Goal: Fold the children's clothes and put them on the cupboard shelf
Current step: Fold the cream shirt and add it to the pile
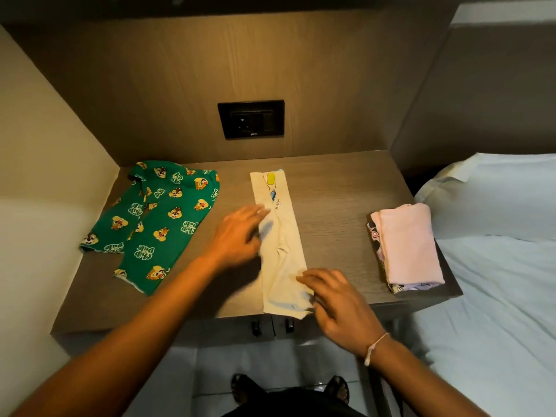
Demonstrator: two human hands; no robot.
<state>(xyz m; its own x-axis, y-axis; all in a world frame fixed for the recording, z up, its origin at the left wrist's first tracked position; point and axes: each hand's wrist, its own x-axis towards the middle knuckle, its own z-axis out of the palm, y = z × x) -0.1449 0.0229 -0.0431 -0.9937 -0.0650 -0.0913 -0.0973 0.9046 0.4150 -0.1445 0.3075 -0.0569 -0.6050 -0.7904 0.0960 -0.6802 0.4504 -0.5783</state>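
Observation:
A cream children's garment [281, 233], folded into a long narrow strip, lies in the middle of the wooden shelf top [334, 191], its near end reaching the front edge. My left hand [237, 236] rests flat against its left edge, fingers spread. My right hand [337, 299] lies on the strip's near right corner, fingers apart, and I cannot tell whether it pinches the cloth. Green printed children's pants [153, 221] lie unfolded on the left. A folded pink garment [406, 245] sits on another folded printed piece at the right end.
A black wall socket [251, 118] sits in the wooden back panel. A beige side wall closes the left. A bed with pale blue sheet and pillow [493, 194] adjoins the right. Cupboard door handles [272, 326] show below the front edge.

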